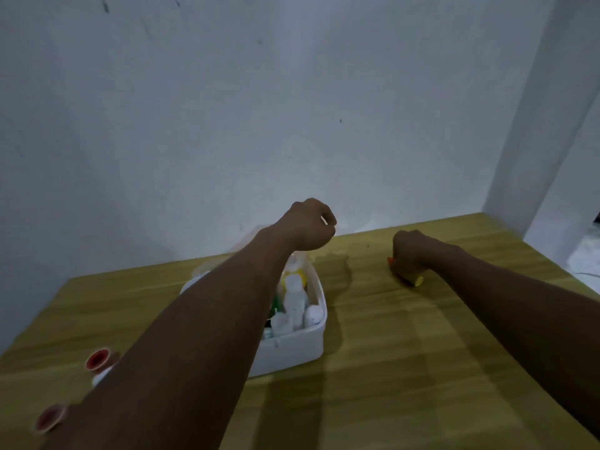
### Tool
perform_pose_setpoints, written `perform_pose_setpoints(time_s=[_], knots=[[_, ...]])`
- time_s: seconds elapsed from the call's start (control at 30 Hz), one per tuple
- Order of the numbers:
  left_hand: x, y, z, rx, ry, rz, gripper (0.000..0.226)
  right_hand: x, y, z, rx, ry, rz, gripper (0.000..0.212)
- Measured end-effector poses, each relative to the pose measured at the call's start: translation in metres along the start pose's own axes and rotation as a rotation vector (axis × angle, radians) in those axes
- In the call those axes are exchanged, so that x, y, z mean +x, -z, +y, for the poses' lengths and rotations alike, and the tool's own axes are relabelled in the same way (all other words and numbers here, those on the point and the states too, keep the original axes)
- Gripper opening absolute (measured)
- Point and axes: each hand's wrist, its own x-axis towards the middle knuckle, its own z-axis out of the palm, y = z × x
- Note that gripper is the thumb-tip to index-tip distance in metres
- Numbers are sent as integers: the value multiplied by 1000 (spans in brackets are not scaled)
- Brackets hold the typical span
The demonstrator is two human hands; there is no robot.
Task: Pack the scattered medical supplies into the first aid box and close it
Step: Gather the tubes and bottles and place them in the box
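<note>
Left hand (310,227): raised above the far edge of the first aid box (292,349), fingers curled into a loose fist; a small pale sliver shows between the fingertips, too blurred to identify, so whether it grips anything cannot be told. Forearm crosses over the left part of the box.

Right hand (410,250): resting on the tabletop (406,352) well to the right of the box, fingers closed over a small yellow tube (417,280); the tube's yellow end shows on the near side of the hand and a red-orange tip at the hand's left edge.

First aid box: white, rounded corners, open, standing at the centre of the tabletop, near the far wall. Contents visible on the right side: several white bottles (293,303) standing upright and close together, a yellow item (297,274) behind them, a touch of green at their left. A translucent lid part rises at the far side, blurred.

Loose items, near left of the tabletop: two red round caps or cups (97,358), one nearer than the other, partly hidden by the left forearm; a small white object just beside the farther one.

Tabletop: yellow-green wood grain.

Wall (292,108): plain pale grey, behind.
</note>
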Motion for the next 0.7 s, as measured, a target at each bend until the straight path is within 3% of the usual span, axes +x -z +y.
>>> perform_pose_setpoints(time_s=[0.2,0.4,0.5,0.6,0.7], knots=[[-50,32,-31,-34,69,61,27,-40,2,-36,29,74,11,26],[-85,64,-59,-49,95,154,27,-81,80,-112,438,293,268,24],[-95,74,-73,-66,119,192,28,-99,103,-153,540,446,313,28],[-101,76,-85,-78,138,206,32,-108,99,-183,443,557,199,21],[-106,74,-95,-57,140,218,34,-113,82,-198,141,628,47,19]])
